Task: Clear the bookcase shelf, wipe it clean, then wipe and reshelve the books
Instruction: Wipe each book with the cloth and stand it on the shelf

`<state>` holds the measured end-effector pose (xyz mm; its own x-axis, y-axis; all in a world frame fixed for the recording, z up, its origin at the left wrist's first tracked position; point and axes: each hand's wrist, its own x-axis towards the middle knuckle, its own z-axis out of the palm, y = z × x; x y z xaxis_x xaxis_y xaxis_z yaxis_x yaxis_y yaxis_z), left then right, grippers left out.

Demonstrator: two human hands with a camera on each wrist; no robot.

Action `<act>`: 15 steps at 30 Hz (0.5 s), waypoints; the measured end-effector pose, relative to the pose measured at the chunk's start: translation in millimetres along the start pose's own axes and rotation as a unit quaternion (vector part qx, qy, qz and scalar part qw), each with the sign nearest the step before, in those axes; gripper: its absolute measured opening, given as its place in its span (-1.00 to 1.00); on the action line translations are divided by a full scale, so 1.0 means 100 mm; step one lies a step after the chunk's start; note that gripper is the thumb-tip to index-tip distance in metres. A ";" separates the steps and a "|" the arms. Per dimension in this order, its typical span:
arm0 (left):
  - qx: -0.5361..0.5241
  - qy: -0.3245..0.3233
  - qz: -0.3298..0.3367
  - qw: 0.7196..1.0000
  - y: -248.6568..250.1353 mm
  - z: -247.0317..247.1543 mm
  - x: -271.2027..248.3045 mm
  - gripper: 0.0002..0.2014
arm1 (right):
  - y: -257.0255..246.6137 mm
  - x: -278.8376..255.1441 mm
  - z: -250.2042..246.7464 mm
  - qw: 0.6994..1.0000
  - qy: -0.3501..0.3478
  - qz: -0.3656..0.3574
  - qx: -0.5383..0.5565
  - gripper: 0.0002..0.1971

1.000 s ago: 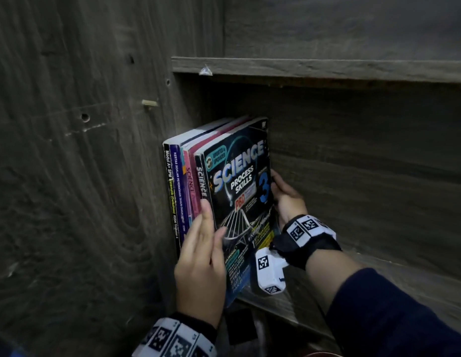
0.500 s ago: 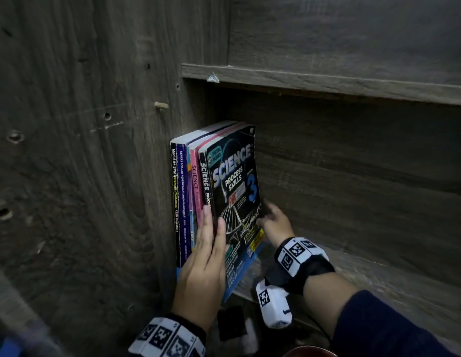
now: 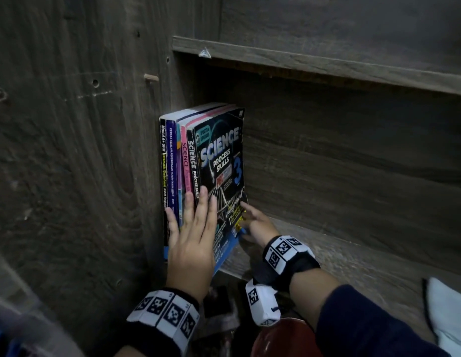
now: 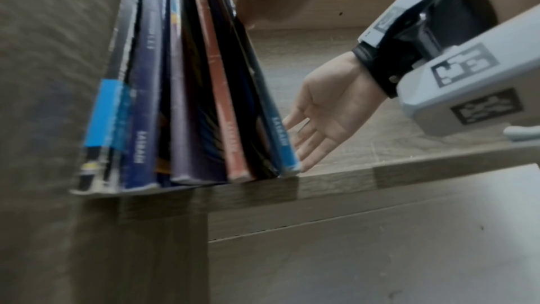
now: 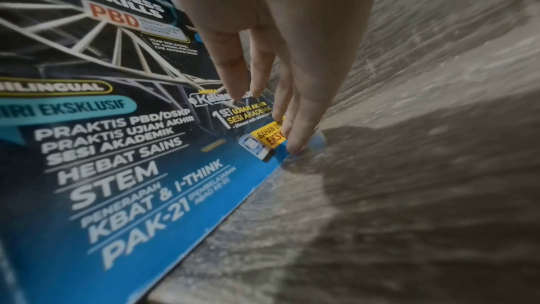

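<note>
Several books (image 3: pixel 183 161) stand upright on the wooden shelf (image 3: pixel 314 256), pushed against the bookcase's left wall. The outermost is a dark Science Process Skills book (image 3: pixel 221 161) with its cover facing right. My left hand (image 3: pixel 193 233) lies flat with straight fingers on the book spines (image 4: pixel 187 101). My right hand (image 3: pixel 252 222) touches the lower right of that book's cover (image 5: pixel 122 158) with straight fingers (image 5: pixel 304 119), close to the shelf board (image 5: pixel 380 193). In the left wrist view the right hand (image 4: pixel 315 124) is open beside the outermost book.
The upper shelf board (image 3: pixel 314 63) runs above the books. The bookcase's left side panel (image 3: pixel 82 150) has a wooden peg (image 3: pixel 151 78). A white cloth (image 3: pixel 448 310) lies at the right on the shelf. A reddish round object (image 3: pixel 283 338) sits below the shelf edge.
The right hand slid down the Science book's cover from mid height to its lower corner. The book stands straighter against the row. The left hand stayed flat on the spines.
</note>
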<state>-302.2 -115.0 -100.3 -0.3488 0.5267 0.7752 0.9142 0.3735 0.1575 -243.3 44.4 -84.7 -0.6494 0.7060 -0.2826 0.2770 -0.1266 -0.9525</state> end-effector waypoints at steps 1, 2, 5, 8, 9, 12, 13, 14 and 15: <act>-0.005 -0.005 -0.008 1.000 0.01 0.00 0.00 -0.20 | 0.01 -0.01 -0.02 1.000 0.003 0.003 -0.002 -0.39; -0.008 -0.008 -0.015 1.000 0.03 0.01 0.01 -0.21 | 0.02 -0.02 -0.04 1.000 0.005 0.005 -0.006 -0.39; -0.017 0.001 -0.035 0.999 0.08 0.00 0.02 -0.27 | 0.07 -0.07 -0.12 1.000 0.010 0.005 -0.006 -0.41; -0.020 0.044 -0.053 0.997 0.18 -0.04 0.04 -0.38 | 0.09 -0.15 -0.14 0.999 0.022 0.001 -0.024 -0.42; -0.021 0.056 -0.057 0.997 0.23 -0.07 0.05 -0.40 | 0.10 -0.16 -0.17 0.999 0.030 -0.001 -0.031 -0.43; -0.037 0.084 -0.043 0.995 0.39 -0.14 0.05 -0.45 | 0.05 -0.34 -0.28 0.996 0.047 -0.020 -0.074 -0.55; -0.047 0.088 -0.027 0.995 0.45 -0.16 0.04 -0.46 | 0.04 -0.43 -0.33 0.995 0.048 -0.031 -0.085 -0.60; -0.063 0.084 -0.008 0.994 0.50 -0.18 0.03 -0.48 | 0.03 -0.52 -0.39 0.993 0.049 -0.041 -0.100 -0.62; -0.088 0.071 0.006 0.994 0.54 -0.18 0.05 -0.51 | 0.01 -0.61 -0.45 0.991 0.051 -0.048 -0.115 -0.64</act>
<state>-250.6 -106.4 -76.9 -0.3165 0.4130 0.8540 0.9444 0.2215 0.2429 -171.2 32.8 -63.8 -0.6082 0.7759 -0.1678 0.3796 0.0986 -0.9199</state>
